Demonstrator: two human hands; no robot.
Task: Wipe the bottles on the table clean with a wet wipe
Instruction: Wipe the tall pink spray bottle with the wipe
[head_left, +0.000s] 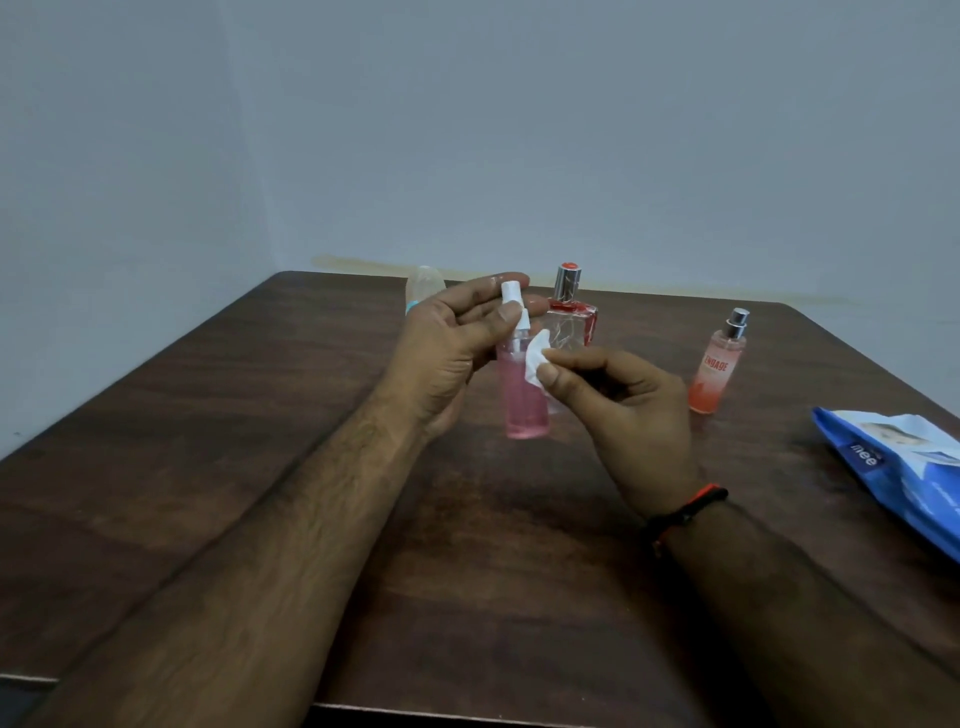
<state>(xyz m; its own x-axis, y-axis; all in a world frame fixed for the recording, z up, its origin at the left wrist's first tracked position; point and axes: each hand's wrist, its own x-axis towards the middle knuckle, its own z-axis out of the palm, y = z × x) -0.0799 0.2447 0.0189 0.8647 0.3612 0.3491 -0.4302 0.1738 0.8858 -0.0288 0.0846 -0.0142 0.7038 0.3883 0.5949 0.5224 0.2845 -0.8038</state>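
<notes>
Pink liquid filled the clear plastic spray bottle with a white nozzle (525, 387), which the left hand (451, 347) held by its top, lifted above the dark wooden table (218, 467). The right hand (623, 400) pinched a small folded white wet wipe (536, 358) against the bottle's shoulder. The wiping of this bottle seemed to be in hand. Next, the wipe probably needs to slide down the body while the left hand turns it. A square glass perfume bottle with a silver cap (571, 317) and a slim orange spray bottle (717, 364) stood behind, seemingly waiting, and a blue wipes packet (904, 467) lay at the right.
</notes>
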